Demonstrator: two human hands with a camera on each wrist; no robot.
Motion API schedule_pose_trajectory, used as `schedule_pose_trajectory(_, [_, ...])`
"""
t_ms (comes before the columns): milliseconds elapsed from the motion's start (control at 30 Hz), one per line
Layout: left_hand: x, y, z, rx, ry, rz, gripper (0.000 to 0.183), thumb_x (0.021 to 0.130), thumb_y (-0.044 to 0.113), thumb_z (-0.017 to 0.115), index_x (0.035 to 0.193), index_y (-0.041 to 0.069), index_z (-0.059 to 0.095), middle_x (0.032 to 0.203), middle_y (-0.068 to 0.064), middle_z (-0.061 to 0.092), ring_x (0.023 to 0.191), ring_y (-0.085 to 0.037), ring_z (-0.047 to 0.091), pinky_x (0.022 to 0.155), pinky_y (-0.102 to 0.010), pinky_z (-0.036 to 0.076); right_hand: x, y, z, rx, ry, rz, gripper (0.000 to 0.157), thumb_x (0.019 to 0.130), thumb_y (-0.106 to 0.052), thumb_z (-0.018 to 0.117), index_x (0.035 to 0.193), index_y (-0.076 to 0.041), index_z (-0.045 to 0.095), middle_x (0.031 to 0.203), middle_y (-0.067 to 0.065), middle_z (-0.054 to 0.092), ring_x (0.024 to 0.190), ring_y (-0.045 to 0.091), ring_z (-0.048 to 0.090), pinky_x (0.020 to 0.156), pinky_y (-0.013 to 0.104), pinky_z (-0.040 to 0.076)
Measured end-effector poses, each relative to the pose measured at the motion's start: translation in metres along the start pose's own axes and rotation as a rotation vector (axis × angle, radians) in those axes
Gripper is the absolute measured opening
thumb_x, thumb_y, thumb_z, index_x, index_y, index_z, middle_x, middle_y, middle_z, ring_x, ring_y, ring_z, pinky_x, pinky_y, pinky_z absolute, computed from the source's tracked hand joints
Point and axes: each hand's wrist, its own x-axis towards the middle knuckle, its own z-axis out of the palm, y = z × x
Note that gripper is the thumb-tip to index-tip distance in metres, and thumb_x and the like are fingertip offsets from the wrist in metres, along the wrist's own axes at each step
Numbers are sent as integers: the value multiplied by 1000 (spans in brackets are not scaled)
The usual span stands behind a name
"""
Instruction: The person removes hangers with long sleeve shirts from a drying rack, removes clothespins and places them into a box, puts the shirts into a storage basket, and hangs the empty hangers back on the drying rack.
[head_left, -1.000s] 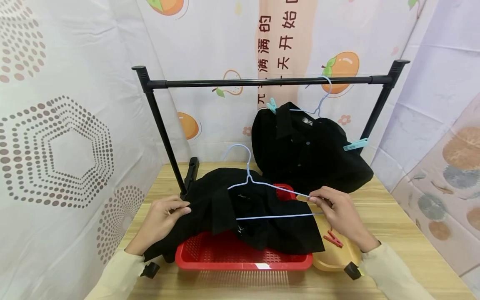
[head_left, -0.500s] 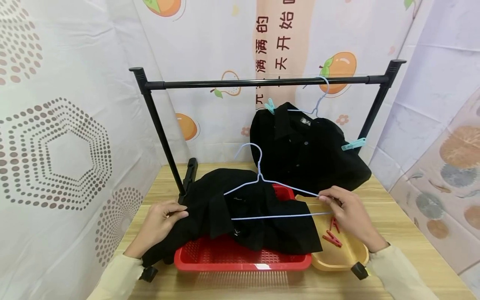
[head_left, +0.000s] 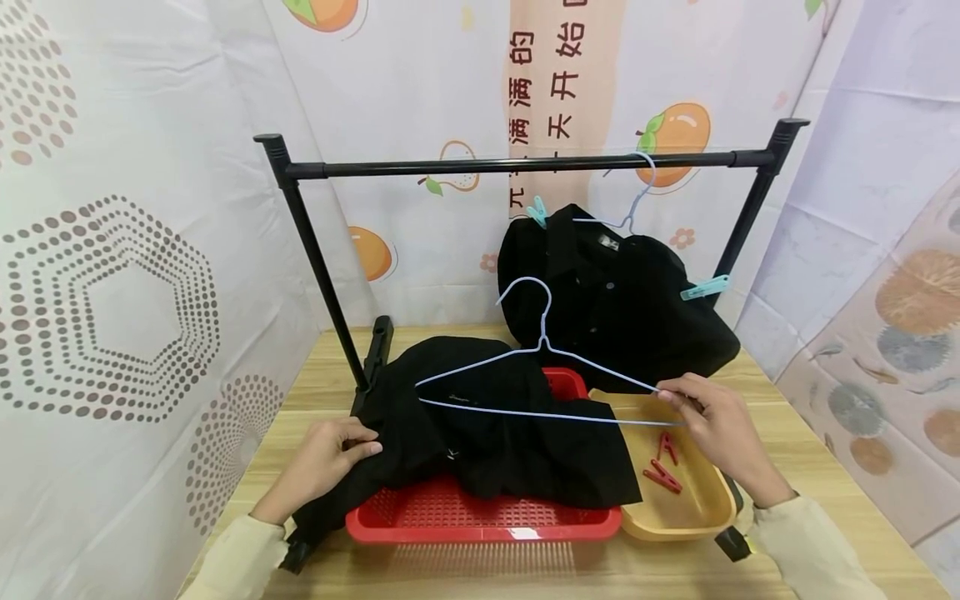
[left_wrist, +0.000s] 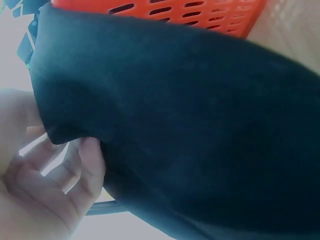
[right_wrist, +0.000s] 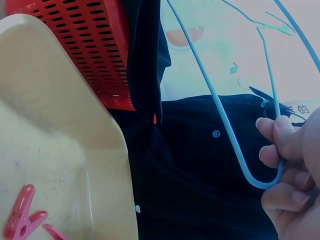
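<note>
A black shirt [head_left: 525, 467] lies spread over a red basket [head_left: 480, 533]. My left hand [head_left: 330, 458] pinches its left edge; in the left wrist view, the fingers [left_wrist: 92, 165] meet the edge of the dark cloth. A pale blue wire hanger [head_left: 545, 333] stands above the shirt, hook upward, its whole outline showing. Its right end is gripped by my right hand [head_left: 720, 425]. From the right wrist view, the curled fingers hold the bend of the hanger [right_wrist: 235, 145] between thumb and fingers.
A black rack [head_left: 450, 167] spans the back. Another black shirt [head_left: 622, 325] hangs at its right on a blue hanger, with light blue clothespins [head_left: 705, 288]. Right of the basket sits a yellow tray [head_left: 675, 533] with red clothespins [head_left: 662, 477].
The hanger has moved right and its left end has come out from under the shirt's collar flap. My right hand shifted right with it; my left hand keeps its pinch on the cloth.
</note>
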Motion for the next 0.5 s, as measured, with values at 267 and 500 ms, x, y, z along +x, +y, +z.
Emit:
schedule_pose_trajectory(267, [1, 2, -13, -5, -148, -34, 12, 93, 0, 73, 103, 3, 80, 90, 7, 70, 75, -5, 56, 67, -28, 49, -1, 0, -2, -5, 7, 14, 20, 85, 10, 77, 94, -8, 78, 83, -5, 67, 69, 5, 51, 65, 15, 39])
schedule_pose_trajectory(500, [1, 4, -24, -27, -206, -208, 10, 95, 6, 72, 103, 1, 77, 87, 2, 69, 72, -10, 58, 63, -28, 49, -2, 2, -7, -11, 14, 64, 17, 88, 6, 76, 97, -8, 78, 75, -4, 60, 62, 4, 43, 56, 18, 33])
